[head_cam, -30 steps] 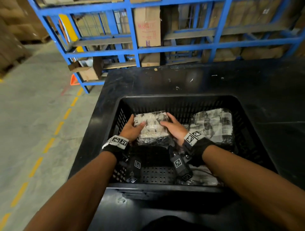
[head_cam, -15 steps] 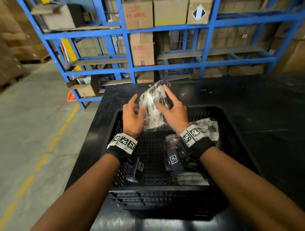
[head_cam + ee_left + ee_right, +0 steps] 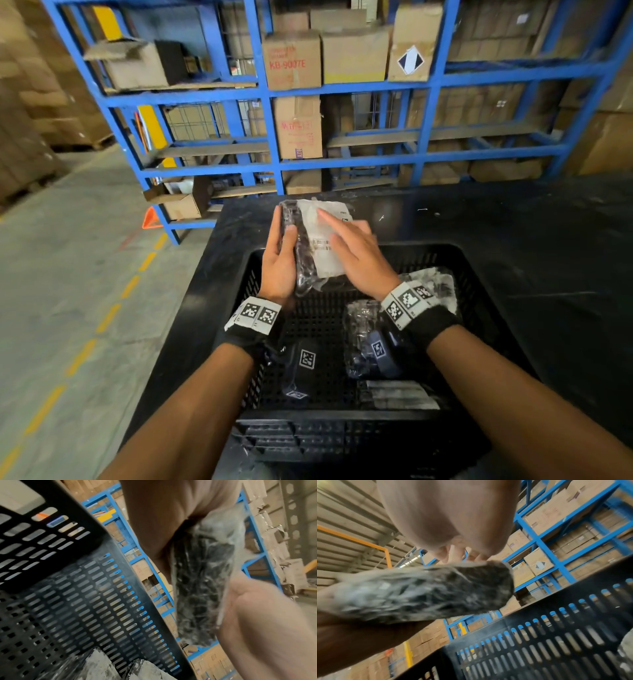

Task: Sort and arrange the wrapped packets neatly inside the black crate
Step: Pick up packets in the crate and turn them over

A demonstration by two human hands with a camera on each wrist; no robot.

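Observation:
I hold one plastic-wrapped packet (image 3: 320,240) above the far rim of the black crate (image 3: 476,263); it has a dark body and a white barcode label. My left hand (image 3: 281,260) grips its left edge, thumb on the front. The straight fingers of my right hand (image 3: 356,260) lie flat on the label face. The wrist views show the same packet (image 3: 197,588) (image 3: 428,592) blurred, raised over the slotted crate wall (image 3: 68,588) (image 3: 556,642). More wrapped packets lie in the crate: one at the far right (image 3: 442,291), one in the middle (image 3: 359,329), one flat at the near side (image 3: 397,394).
The crate sits on a black table (image 3: 513,222). Behind it stands a blue steel rack (image 3: 342,164) loaded with cardboard boxes. Concrete floor with a dashed yellow line (image 3: 106,318) runs along the left. An orange cone (image 3: 150,219) sits by the rack's foot.
Both hands lifted the packet out of the crate's far left part, raised it above the far rim and turned it so its white label faces me.

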